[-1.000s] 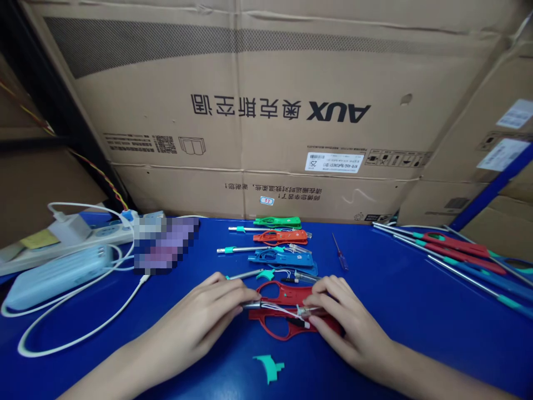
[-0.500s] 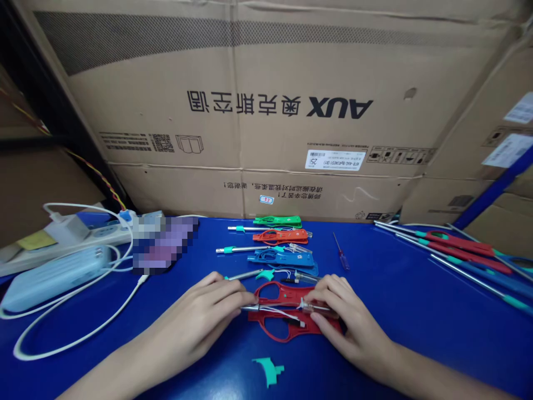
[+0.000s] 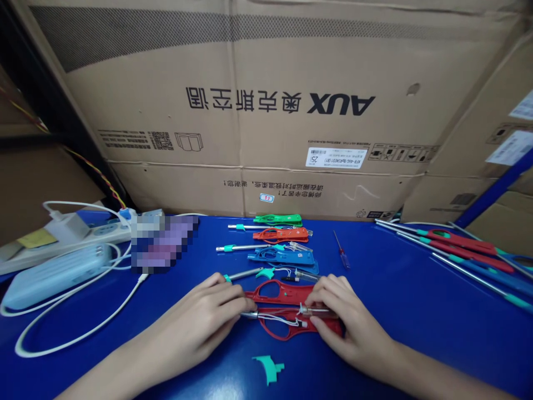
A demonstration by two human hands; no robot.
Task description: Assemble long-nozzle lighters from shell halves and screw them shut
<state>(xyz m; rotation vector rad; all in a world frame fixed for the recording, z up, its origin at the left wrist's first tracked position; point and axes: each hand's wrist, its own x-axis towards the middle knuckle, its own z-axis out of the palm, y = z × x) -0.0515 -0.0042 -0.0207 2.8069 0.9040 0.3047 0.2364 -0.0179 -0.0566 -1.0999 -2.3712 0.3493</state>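
On the far left of the blue table lie a white power strip, a pale power bank and a looping white cable, all well apart from the work. The left hand rests near the middle, its fingertips closed together on the end of a thin metal tube that runs right into the red handle shell. The shell lies flat on the table between the 2 hands, with fine white wires draped across its open face. A loose teal trigger piece sits just nearer, untouched. The right hand clamps the shell's right end, fingers above and thumb below, pinning a small part there. To seat the tube well, it seems best to keep the shell flat, hold the tube level with its channel, and tuck the wires inside the rim so that nothing gets pinched. Beyond, 3 similar handles, green, orange-red and blue, lie in a row, a small screwdriver to their right, and long-tubed tools at the far right.
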